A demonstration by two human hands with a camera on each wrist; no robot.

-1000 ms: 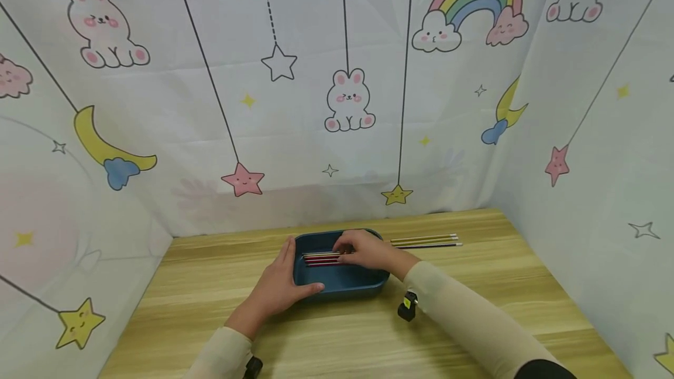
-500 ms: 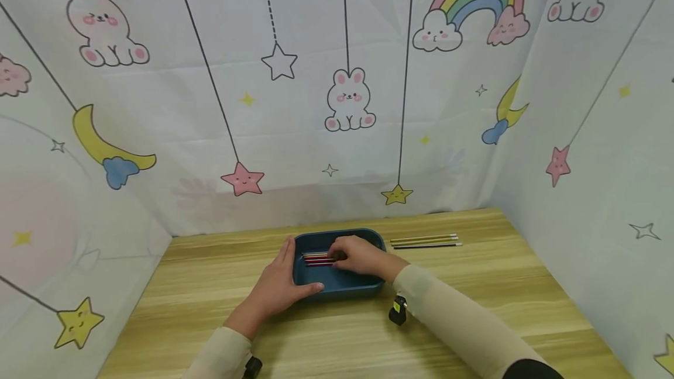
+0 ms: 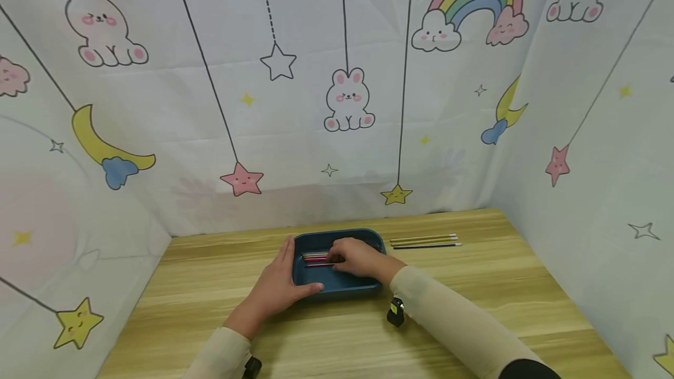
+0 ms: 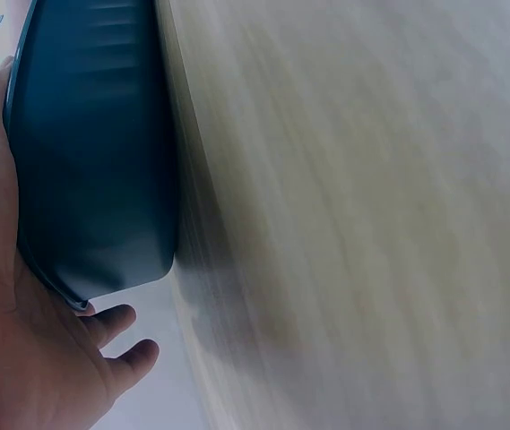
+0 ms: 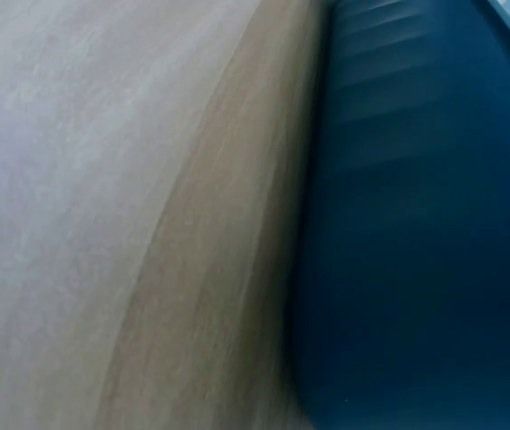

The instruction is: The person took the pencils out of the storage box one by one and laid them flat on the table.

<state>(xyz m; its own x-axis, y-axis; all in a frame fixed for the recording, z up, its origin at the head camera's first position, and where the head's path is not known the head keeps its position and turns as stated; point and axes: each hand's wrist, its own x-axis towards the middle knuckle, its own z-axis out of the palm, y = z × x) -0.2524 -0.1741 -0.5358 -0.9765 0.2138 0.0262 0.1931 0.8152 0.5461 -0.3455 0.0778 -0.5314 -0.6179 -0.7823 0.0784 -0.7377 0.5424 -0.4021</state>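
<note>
In the head view, several slim pencils [image 3: 316,258], some red, lie lengthwise in a dark blue tray [image 3: 342,291]. My right hand [image 3: 360,259] reaches into the tray over its right wall, fingers curled down at the pencils' right ends. Its thumb and fingertips pinch at a pencil there, though the hand hides the exact contact. My left hand [image 3: 276,282] rests against the tray's left end, fingers straight along the wall and thumb on the front rim. The left wrist view shows that hand [image 4: 30,313] beside the tray's outer wall [image 4: 93,161]. Only the tray's side [image 5: 416,224] appears in the right wrist view.
Beyond the tray's right end, a few more pencils [image 3: 426,241], gold and dark with white ends, lie side by side on the wood-grain table [image 3: 463,291]. Printed cloth walls [image 3: 295,151] stand close behind the table and along both sides.
My right hand has moved slightly left inside the tray. The nearest red pencil now lies a little apart from the others. My left hand stays in place.
</note>
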